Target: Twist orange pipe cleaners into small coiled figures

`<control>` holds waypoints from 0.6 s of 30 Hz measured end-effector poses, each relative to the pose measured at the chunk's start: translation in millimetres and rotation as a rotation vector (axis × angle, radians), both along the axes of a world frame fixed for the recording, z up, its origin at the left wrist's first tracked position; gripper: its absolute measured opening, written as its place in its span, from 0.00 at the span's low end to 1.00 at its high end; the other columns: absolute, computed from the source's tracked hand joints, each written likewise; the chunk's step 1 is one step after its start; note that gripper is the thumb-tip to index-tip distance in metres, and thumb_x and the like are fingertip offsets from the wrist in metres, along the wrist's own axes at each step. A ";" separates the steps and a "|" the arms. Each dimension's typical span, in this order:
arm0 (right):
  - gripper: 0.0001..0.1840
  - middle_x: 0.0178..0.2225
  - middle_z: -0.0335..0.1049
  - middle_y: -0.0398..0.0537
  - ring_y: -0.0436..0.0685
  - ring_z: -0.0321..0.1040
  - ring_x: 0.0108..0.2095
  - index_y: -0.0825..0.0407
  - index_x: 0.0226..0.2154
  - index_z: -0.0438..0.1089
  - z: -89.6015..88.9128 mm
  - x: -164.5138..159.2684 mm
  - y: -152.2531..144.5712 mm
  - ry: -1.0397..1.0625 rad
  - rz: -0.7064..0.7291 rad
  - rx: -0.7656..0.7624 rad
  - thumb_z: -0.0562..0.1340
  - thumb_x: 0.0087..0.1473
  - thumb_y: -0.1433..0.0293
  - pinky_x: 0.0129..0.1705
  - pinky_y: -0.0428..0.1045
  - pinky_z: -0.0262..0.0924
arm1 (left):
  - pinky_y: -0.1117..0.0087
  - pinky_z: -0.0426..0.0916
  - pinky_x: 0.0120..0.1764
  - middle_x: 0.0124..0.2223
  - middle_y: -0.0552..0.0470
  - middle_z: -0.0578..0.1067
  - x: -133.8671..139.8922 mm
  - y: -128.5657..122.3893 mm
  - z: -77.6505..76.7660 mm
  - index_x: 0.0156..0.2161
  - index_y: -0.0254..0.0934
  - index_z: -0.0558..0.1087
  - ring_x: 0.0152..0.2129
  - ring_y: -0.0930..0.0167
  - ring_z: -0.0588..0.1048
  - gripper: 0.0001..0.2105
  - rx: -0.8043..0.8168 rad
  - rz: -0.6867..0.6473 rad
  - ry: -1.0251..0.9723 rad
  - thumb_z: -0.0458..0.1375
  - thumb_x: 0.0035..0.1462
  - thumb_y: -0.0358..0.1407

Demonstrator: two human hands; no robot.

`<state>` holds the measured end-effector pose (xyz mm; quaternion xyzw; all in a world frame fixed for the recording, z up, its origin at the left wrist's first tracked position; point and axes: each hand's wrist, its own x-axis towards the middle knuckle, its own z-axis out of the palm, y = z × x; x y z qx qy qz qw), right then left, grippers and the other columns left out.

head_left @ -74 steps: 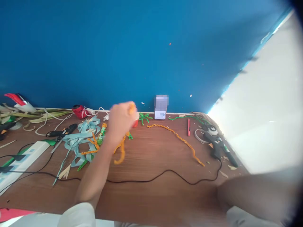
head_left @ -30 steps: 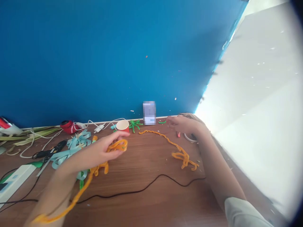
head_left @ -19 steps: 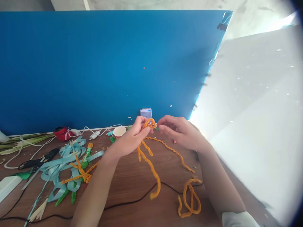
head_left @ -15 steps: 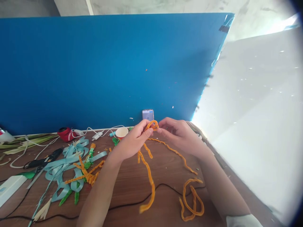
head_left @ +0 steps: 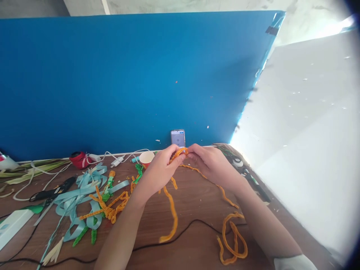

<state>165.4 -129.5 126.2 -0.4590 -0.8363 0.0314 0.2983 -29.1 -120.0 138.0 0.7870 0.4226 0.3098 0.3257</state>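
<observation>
Both of my hands meet over the wooden table around a loop of orange chenille stem (head_left: 183, 151). My left hand (head_left: 164, 162) pinches the loop between thumb and fingers. On the loop's right side, the bent fingertips of my right hand (head_left: 206, 161) are closed on it as well. One long tail (head_left: 172, 213) of the orange stem hangs below my left hand and curves toward me. Another orange strand (head_left: 209, 180) runs from under the hands to the right. Part of the loop is hidden behind my fingers.
A coiled orange stem (head_left: 233, 240) lies at right over a black cable (head_left: 157, 244). On the left are blue ribbon (head_left: 81, 198), an orange bent-stem piece (head_left: 109, 212) and a black glue gun (head_left: 57, 189). A phone (head_left: 178, 138) leans by the blue panel, near a paper cup (head_left: 146, 158).
The loop between my fingers has become smaller and flatter, and my right hand is closed more tightly at it. The hanging tail has swung left. The whole view has shifted slightly.
</observation>
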 end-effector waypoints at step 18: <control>0.05 0.24 0.61 0.41 0.53 0.53 0.20 0.47 0.33 0.49 -10.9 -22.4 0.0 -0.015 0.001 0.036 0.47 0.63 0.69 0.26 0.48 0.37 | 0.72 0.60 0.29 0.29 0.56 0.72 -6.2 -12.7 10.2 0.35 0.38 0.71 0.25 0.73 0.69 0.15 0.056 0.053 -0.037 0.48 0.68 0.45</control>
